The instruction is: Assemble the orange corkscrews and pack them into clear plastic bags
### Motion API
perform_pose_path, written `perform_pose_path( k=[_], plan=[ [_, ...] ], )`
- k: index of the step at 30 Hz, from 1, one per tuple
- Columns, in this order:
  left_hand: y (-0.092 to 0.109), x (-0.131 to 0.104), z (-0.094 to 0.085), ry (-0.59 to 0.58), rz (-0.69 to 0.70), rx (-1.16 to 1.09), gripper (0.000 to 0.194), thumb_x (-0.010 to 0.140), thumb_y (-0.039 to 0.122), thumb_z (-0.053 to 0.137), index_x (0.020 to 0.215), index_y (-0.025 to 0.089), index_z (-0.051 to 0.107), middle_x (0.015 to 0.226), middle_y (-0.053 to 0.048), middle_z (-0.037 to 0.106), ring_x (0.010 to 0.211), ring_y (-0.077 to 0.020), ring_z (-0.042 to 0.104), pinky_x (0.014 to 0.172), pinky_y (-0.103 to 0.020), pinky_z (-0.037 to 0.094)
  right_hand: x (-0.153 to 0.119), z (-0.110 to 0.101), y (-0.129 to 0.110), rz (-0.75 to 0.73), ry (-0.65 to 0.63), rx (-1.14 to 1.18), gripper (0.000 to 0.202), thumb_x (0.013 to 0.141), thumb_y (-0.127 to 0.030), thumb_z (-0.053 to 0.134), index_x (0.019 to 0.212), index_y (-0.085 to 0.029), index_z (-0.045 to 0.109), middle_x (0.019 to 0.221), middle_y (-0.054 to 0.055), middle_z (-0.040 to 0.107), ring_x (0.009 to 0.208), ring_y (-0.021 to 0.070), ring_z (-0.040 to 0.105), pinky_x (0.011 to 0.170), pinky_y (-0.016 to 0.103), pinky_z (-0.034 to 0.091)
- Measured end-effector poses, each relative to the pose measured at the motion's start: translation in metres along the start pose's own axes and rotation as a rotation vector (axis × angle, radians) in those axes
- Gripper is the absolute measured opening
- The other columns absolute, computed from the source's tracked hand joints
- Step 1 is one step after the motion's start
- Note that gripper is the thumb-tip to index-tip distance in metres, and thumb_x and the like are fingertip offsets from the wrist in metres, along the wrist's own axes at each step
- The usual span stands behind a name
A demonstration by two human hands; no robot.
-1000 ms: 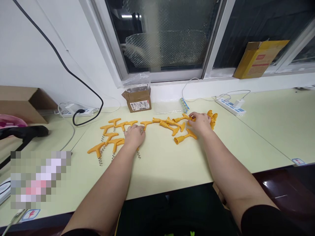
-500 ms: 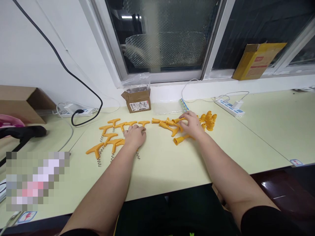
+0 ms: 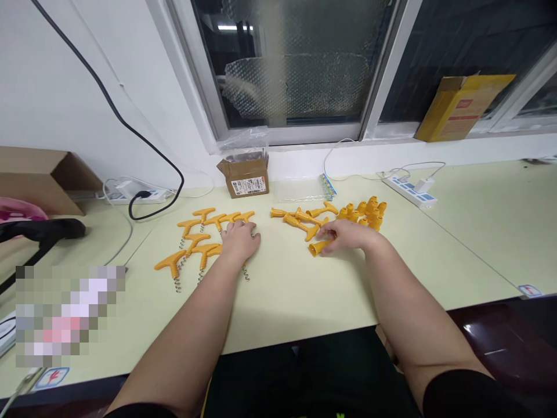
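My left hand (image 3: 240, 239) lies palm down with its fingers apart over a group of yellow-handled corkscrews (image 3: 204, 251). Beside its fingertips is one corkscrew's T-shaped handle (image 3: 244, 216); other corkscrews with bare metal spirals are partly hidden beneath the hand and forearm. My right hand (image 3: 346, 234) is closed around a yellow corkscrew whose flared sleeve (image 3: 318, 248) sticks out to the left; its handle is hidden by the hand. Just left of and behind this hand lie several sleeved corkscrews (image 3: 300, 219). Loose yellow sleeves (image 3: 372, 212) stand clustered behind the right wrist.
A small cardboard box (image 3: 246, 179) and a clear plastic tray (image 3: 298, 189) sit against the wall. Power strips (image 3: 409, 190) with cables lie at the back right and back left. A yellow carton (image 3: 465, 108) leans on the window. At left is a larger cardboard box (image 3: 32, 180).
My right hand has moved right and toward me, from the sleeved corkscrews onto the nearest one. The corkscrew handle by my left fingertips has shifted left, against the others.
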State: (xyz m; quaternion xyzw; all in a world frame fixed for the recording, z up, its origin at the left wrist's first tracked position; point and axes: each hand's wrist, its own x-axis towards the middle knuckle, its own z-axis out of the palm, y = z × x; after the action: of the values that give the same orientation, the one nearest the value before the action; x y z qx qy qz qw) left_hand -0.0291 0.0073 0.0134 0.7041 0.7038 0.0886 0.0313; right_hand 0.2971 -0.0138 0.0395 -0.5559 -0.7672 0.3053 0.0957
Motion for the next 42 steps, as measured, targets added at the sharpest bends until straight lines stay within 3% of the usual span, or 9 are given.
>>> perform_pose_path(
  k=[3, 7, 12, 15, 20, 27, 33, 39, 42],
  plan=[
    [0.003, -0.005, -0.002, 0.087, 0.047, -0.092, 0.039, 0.092, 0.038, 0.054, 0.123, 0.025, 0.073, 0.127, -0.014, 0.065, 0.128, -0.0385, 0.051, 0.109, -0.057, 0.040, 0.001, 0.011, -0.008, 0.044, -0.007, -0.071, 0.030, 0.064, -0.028, 0.085, 0.092, -0.027, 0.072, 0.085, 0.001, 0.065, 0.076, 0.0194, 0.059, 0.065, 0.029, 0.039],
    [0.013, -0.018, -0.010, 0.212, 0.289, -0.346, 0.031, 0.093, 0.039, 0.059, 0.117, 0.025, 0.073, 0.111, -0.010, 0.066, 0.118, -0.0316, 0.056, 0.108, -0.049, 0.044, 0.004, 0.020, -0.025, -0.176, 0.008, 0.080, 0.017, 0.074, -0.030, 0.076, 0.081, -0.025, 0.062, 0.071, -0.003, 0.056, 0.064, 0.0147, 0.047, 0.058, 0.028, 0.032],
    [0.035, -0.039, -0.015, 0.014, 0.643, -0.745, 0.043, 0.091, 0.042, 0.068, 0.129, 0.024, 0.063, 0.129, -0.011, 0.066, 0.123, -0.0282, 0.060, 0.107, -0.044, 0.049, 0.004, 0.026, -0.044, -0.417, 0.108, 0.670, 0.026, 0.082, -0.042, 0.075, 0.094, -0.024, 0.060, 0.078, -0.003, 0.056, 0.067, 0.0142, 0.051, 0.063, 0.028, 0.041],
    [0.046, -0.045, -0.006, -0.131, 0.658, -0.920, 0.043, 0.090, 0.039, 0.070, 0.128, 0.022, 0.061, 0.123, -0.011, 0.070, 0.111, -0.0250, 0.067, 0.100, -0.040, 0.054, 0.010, 0.034, -0.046, -0.350, 0.126, 0.868, 0.034, 0.084, -0.052, 0.074, 0.092, -0.023, 0.059, 0.070, -0.004, 0.058, 0.059, 0.0131, 0.052, 0.059, 0.028, 0.043],
    [0.046, -0.044, 0.001, -0.136, 0.542, -0.932, 0.033, 0.091, 0.033, 0.065, 0.122, 0.022, 0.061, 0.115, -0.009, 0.069, 0.099, -0.0221, 0.069, 0.089, -0.037, 0.057, 0.023, 0.043, -0.040, -0.135, 0.225, 0.893, 0.042, 0.083, -0.059, 0.075, 0.077, -0.023, 0.055, 0.052, -0.006, 0.050, 0.044, 0.0103, 0.042, 0.047, 0.026, 0.035],
    [0.045, -0.047, -0.013, -0.033, 0.786, -0.882, 0.031, 0.084, 0.036, 0.077, 0.112, 0.024, 0.071, 0.122, -0.011, 0.066, 0.118, -0.0268, 0.063, 0.104, -0.042, 0.051, 0.027, 0.038, -0.041, 0.171, 0.124, 1.282, 0.033, 0.079, -0.047, 0.076, 0.083, -0.022, 0.054, 0.053, -0.007, 0.045, 0.044, 0.0093, 0.035, 0.043, 0.023, 0.028],
    [0.051, -0.037, -0.001, -0.100, 0.407, -1.304, 0.030, 0.092, 0.050, 0.069, 0.099, 0.021, 0.062, 0.088, -0.003, 0.068, 0.068, -0.0156, 0.067, 0.074, -0.035, 0.055, 0.022, 0.043, -0.047, -0.089, 0.136, 1.213, 0.044, 0.083, -0.060, 0.072, 0.087, -0.027, 0.043, 0.060, -0.010, 0.037, 0.050, 0.0103, 0.032, 0.050, 0.023, 0.028],
    [0.040, -0.019, -0.008, -0.313, -0.337, -1.756, 0.017, 0.095, 0.037, 0.062, 0.096, 0.021, 0.059, 0.061, 0.007, 0.055, 0.037, -0.0039, 0.033, 0.057, -0.023, 0.048, 0.015, 0.035, -0.042, -0.480, 0.560, 0.424, 0.020, 0.089, -0.042, 0.063, 0.099, -0.026, 0.055, 0.097, 0.006, 0.060, 0.090, 0.0236, 0.057, 0.082, 0.039, 0.048],
    [0.030, -0.012, -0.015, -0.251, -0.439, -1.880, 0.015, 0.095, 0.031, 0.059, 0.085, 0.020, 0.057, 0.055, 0.008, 0.048, 0.039, -0.0046, 0.031, 0.059, -0.021, 0.048, 0.017, 0.029, -0.035, -0.414, 0.723, 0.331, 0.016, 0.085, -0.035, 0.062, 0.091, -0.025, 0.050, 0.099, 0.006, 0.061, 0.089, 0.0225, 0.056, 0.081, 0.037, 0.047]
  ],
)
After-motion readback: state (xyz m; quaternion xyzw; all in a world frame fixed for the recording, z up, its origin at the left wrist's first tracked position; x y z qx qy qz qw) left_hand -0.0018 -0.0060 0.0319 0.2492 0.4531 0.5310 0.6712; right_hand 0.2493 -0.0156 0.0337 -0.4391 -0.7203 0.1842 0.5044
